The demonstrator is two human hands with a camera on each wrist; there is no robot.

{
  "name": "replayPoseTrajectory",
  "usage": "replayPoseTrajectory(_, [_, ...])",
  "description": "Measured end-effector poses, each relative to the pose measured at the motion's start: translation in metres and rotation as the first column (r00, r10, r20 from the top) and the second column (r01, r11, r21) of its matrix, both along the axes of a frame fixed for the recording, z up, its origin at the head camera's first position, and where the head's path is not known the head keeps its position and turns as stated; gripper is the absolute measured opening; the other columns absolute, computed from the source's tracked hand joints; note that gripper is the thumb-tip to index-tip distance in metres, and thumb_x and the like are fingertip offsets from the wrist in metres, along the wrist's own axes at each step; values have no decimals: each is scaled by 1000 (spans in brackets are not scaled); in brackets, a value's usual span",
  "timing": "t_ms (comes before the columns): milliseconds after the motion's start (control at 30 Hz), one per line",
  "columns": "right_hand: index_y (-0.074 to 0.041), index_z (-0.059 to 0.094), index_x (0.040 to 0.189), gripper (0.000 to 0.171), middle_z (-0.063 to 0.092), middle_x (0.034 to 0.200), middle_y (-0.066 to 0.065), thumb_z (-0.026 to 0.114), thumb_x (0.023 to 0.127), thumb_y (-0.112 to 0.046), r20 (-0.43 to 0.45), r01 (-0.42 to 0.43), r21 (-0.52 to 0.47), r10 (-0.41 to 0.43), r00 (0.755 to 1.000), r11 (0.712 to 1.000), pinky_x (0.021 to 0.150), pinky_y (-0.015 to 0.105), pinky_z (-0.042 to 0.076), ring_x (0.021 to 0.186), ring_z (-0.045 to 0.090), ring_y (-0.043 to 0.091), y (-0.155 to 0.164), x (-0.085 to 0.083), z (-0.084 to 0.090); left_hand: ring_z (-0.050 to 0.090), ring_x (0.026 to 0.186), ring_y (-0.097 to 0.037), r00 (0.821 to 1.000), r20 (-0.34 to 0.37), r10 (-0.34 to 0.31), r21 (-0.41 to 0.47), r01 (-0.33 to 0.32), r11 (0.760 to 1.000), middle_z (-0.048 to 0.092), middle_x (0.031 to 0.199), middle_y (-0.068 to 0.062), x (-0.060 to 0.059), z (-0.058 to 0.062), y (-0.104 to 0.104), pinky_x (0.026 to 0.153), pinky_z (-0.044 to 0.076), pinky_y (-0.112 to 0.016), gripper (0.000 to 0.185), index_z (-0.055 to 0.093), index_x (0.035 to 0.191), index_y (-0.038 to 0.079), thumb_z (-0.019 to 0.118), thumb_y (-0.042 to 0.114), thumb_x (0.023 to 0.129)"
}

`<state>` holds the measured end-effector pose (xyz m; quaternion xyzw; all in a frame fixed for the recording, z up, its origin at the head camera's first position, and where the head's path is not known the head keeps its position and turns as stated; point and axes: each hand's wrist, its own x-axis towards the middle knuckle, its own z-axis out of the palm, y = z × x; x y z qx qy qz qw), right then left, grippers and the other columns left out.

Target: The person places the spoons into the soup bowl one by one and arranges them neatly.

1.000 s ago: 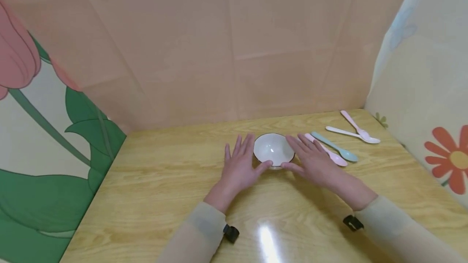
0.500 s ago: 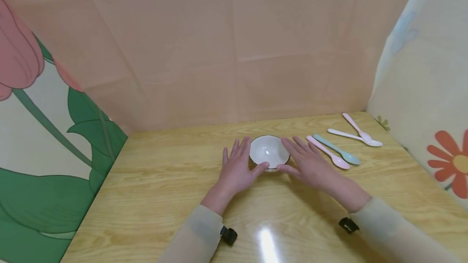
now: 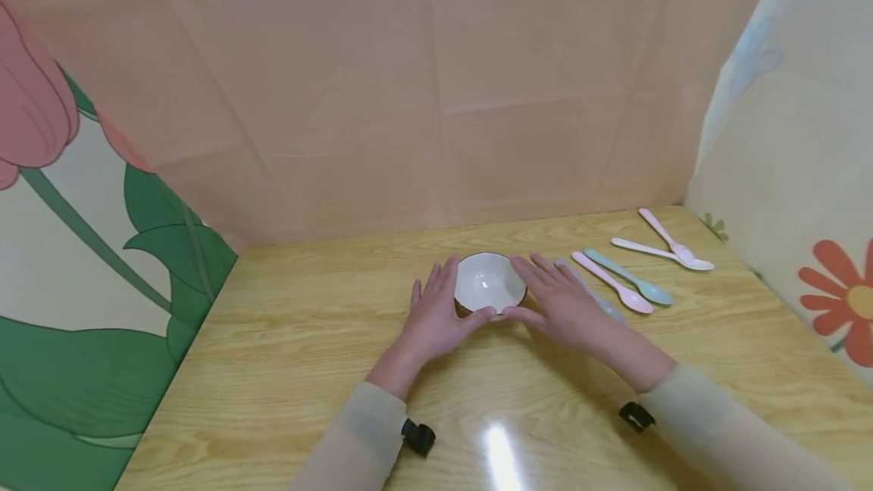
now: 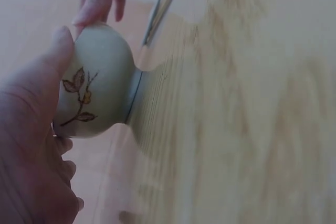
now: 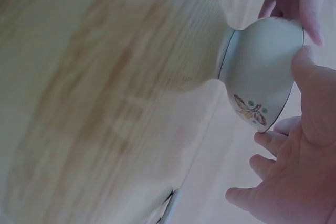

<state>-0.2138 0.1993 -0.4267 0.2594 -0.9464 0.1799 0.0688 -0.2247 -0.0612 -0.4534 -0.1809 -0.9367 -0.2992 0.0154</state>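
While the small bowl (image 3: 489, 283) sits mid-table between both hands, it should be moved by even pressure from each side; the left hand (image 3: 434, 318) and right hand (image 3: 562, 308) cup it, fingers loosely spread, thumbs against its near wall. Sliding it slowly should spare the spoons (image 3: 617, 282) lying just right of it.

Grey spoon (image 3: 600, 301) half hidden behind right hand (image 3: 566, 309).
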Motion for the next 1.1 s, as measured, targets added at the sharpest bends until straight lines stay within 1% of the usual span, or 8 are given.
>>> replayPoseTrajectory(200, [-1, 32, 172, 88, 39, 173, 21, 66, 110, -52, 46, -10, -15, 10, 999, 1000, 127, 75, 17, 162, 29, 46, -4, 1, 4, 10, 169, -32, 1000, 29, -8, 46, 7, 999, 21, 182, -13, -1, -3, -4, 134, 2, -61, 120, 12, 178, 10, 68, 77, 97])
replayPoseTrajectory(367, [1, 34, 171, 82, 41, 171, 25, 68, 111, -45, 49, -7, -77, 11, 999, 997, 126, 76, 20, 158, 36, 48, -2, -1, 5, 13, 169, -31, 999, 36, -6, 63, 4, 998, 24, 181, -13, -2, -3, -5, 134, 3, -61, 120, 15, 177, 10, 71, 77, 95])
replayPoseTrajectory(533, [2, 35, 170, 81, 44, 166, 32, 70, 111, -39, 34, 56, -117, -52, 998, 992, 121, 73, 36, 148, 46, 56, 5, -4, 6, 14, 169, -32, 999, 37, 1, 63, -4, 998, 25, 181, -14, -1, -3, -4, 134, 4, -61, 120, 15, 177, 11, 72, 77, 95])
replayPoseTrajectory(600, [2, 34, 170, 82, 47, 163, 34, 71, 110, -40, 39, 89, -120, -85, 996, 989, 117, 72, 41, 145, 49, 58, 10, -6, 6, 15, 169, -32, 999, 33, 2, 68, -4, 998, 27, 180, -15, -1, -2, -3, 134, 4, -61, 119, 17, 177, 11, 73, 76, 95])
replayPoseTrajectory(700, [1, 33, 171, 85, 47, 162, 35, 71, 109, -44, 66, 129, -126, -122, 990, 984, 114, 73, 44, 145, 50, 57, 15, -8, 8, 17, 168, -33, 1000, 28, 3, 79, -5, 997, 29, 179, -15, -1, -2, -3, 134, 5, -61, 118, 19, 177, 11, 74, 75, 94])
replayPoseTrajectory(900, [-1, 31, 172, 93, 46, 164, 32, 69, 108, -55, 126, 199, -120, -184, 975, 973, 115, 74, 42, 149, 45, 56, 30, -11, 12, 18, 168, -33, 1000, 24, 6, 90, -9, 996, 31, 178, -14, -3, -3, -3, 135, 5, -60, 118, 22, 176, 10, 76, 74, 93])
replayPoseTrajectory(1033, [-2, 28, 174, 94, 46, 163, 32, 69, 108, -55, 155, 225, -113, -206, 966, 968, 112, 74, 43, 145, 49, 55, 40, -14, 14, 18, 168, -32, 1000, 29, 8, 94, -11, 996, 31, 178, -14, -2, -3, -3, 135, 4, -58, 118, 21, 176, 11, 76, 75, 93])
replayPoseTrajectory(1100, [-2, 28, 173, 93, 47, 161, 33, 69, 108, -54, 161, 234, -115, -214, 963, 965, 108, 74, 46, 140, 53, 55, 45, -16, 13, 18, 168, -31, 999, 31, 8, 96, -11, 995, 31, 178, -14, -2, -3, -2, 135, 4, -58, 117, 21, 176, 11, 76, 74, 94])
